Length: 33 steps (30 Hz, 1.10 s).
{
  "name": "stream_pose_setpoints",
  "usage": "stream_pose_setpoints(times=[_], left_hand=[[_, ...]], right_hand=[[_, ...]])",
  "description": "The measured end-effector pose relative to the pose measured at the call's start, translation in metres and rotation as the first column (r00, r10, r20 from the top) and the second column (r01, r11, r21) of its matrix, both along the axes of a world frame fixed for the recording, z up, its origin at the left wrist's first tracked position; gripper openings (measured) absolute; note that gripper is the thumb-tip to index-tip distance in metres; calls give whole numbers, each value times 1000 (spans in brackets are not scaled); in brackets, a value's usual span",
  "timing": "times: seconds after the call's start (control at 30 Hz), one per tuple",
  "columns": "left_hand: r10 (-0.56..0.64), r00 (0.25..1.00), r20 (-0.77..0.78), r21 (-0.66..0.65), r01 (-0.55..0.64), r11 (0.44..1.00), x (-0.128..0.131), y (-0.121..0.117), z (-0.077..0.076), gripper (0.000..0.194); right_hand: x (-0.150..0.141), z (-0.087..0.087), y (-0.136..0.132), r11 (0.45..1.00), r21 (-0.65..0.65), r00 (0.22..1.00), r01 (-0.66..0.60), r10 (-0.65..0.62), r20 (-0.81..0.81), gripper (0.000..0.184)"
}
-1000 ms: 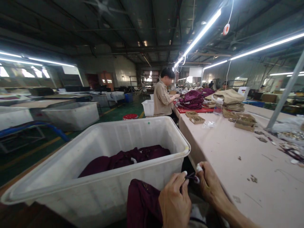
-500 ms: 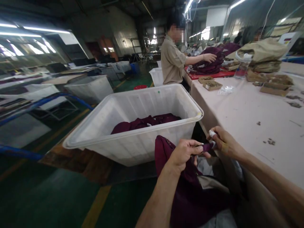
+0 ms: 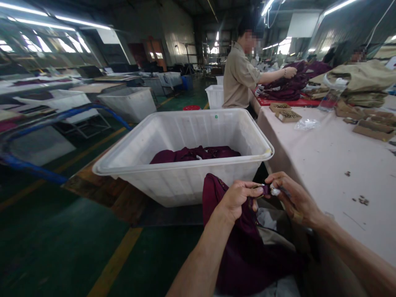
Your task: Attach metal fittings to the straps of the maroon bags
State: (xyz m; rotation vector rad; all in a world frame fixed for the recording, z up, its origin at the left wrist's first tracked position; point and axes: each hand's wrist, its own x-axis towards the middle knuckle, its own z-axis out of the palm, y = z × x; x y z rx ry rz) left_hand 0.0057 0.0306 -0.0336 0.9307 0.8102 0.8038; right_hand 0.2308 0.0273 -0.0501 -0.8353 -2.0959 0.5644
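A maroon fabric bag [image 3: 247, 255] hangs below my hands at the table's near edge, its pale lining partly showing. My left hand [image 3: 235, 199] is closed in a pinch on a short maroon strap [image 3: 266, 189] of this bag. At the strap's other end my right hand [image 3: 292, 194] is closed, fingers bent round it. A small white wrapped piece [image 3: 274, 192] shows by the right fingertips; what lies inside the wrap is hidden. My two hands are close together, just past the rim of a white plastic bin [image 3: 185, 181].
Maroon fabric pieces [image 3: 198, 154] lie in the bin, which rests on a wooden pallet [image 3: 105, 192]. The pale-covered table [image 3: 321, 161] at right carries small metal parts [image 3: 363, 200] and cardboard boxes [image 3: 287, 115]. A co-worker [image 3: 239, 78] stands beyond. A blue rail [image 3: 31, 167] is at left.
The view has swung a little to the left. My right fingers have shifted round the strap's end, and the white piece now sits lower, below the fingertips. My left hand keeps its pinch.
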Motion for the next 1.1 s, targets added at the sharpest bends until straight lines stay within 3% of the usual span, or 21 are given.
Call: stream_pose_setpoints(times=[0.2, 0.4, 0.6, 0.73, 0.93, 1.1], left_hand=[[17, 997, 69, 4, -17, 1000, -2, -2, -4, 37], [-13, 995, 99, -7, 13, 1000, -1, -3, -4, 43], [3, 994, 113, -8, -3, 1000, 3, -6, -6, 45], [19, 994, 108, -21, -17, 1000, 5, -8, -5, 46], [77, 993, 91, 28, -80, 996, 8, -9, -5, 43], [74, 996, 52, 81, -78, 994, 12, -11, -6, 37]], right_hand=[[-6, 4, -4, 997, -43, 996, -61, 58, -72, 11], [-10, 3, -6, 999, 17, 985, -42, 45, -170, 14], [-11, 5, -9, 995, -84, 965, -53, 29, -260, 11], [-9, 10, -10, 997, -65, 975, -42, 26, -222, 11], [-4, 17, -9, 988, 154, 995, -6, 21, -95, 19], [-4, 16, -10, 993, 108, 996, 48, -39, -78, 14]])
